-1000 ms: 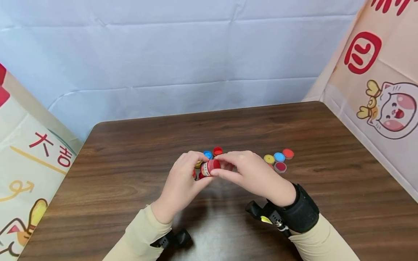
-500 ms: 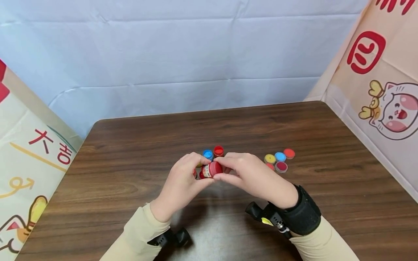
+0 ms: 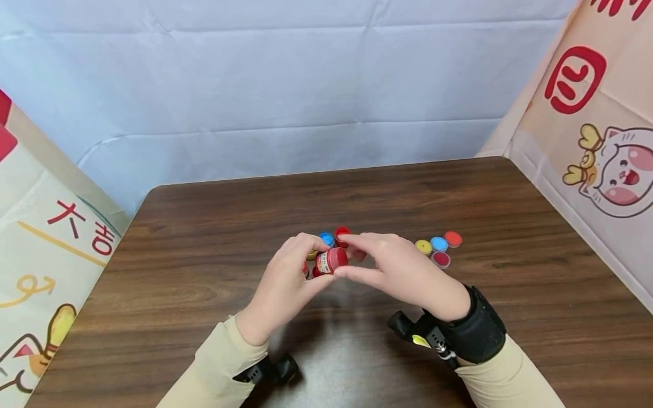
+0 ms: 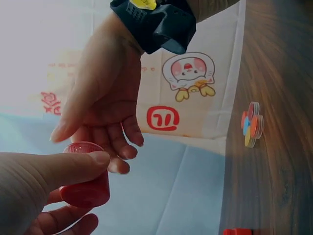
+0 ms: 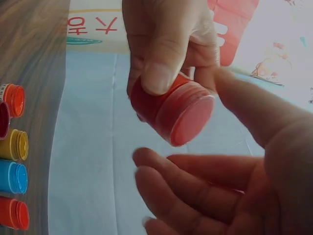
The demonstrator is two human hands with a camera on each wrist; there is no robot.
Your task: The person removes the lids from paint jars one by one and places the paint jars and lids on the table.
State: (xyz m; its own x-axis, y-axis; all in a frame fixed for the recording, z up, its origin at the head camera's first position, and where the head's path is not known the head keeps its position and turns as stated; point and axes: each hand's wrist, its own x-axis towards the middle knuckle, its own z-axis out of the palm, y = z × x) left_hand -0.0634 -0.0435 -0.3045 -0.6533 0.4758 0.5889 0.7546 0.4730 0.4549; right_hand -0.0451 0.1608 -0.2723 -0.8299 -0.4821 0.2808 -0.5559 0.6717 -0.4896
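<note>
My left hand [image 3: 280, 283] holds a small red paint jar [image 3: 323, 262] with a white label, tilted on its side above the table. In the left wrist view its thumb presses along the side of the red jar [image 4: 88, 191]. A translucent-topped lid [image 5: 193, 120] sits on the jar's end and faces my right hand [image 3: 405, 272]. That hand curves around the lid end with fingers and thumb spread; a gap shows between fingers and lid in the right wrist view. Behind the hands stand a blue jar [image 3: 327, 238] and a red jar [image 3: 343, 232], both uncapped.
Loose lids lie to the right: yellow [image 3: 423, 246], blue [image 3: 439, 244], red [image 3: 453, 238] and dark red [image 3: 441, 260]. In the right wrist view a yellow jar [image 5: 14, 145] and a dark red jar [image 5: 4, 120] stand in the row. A white cloth [image 3: 255, 85] hangs behind the table.
Half a second ago the right fingers were close on the lid; now they have spread and drawn slightly away from it. The left hand keeps its grip on the red jar.
</note>
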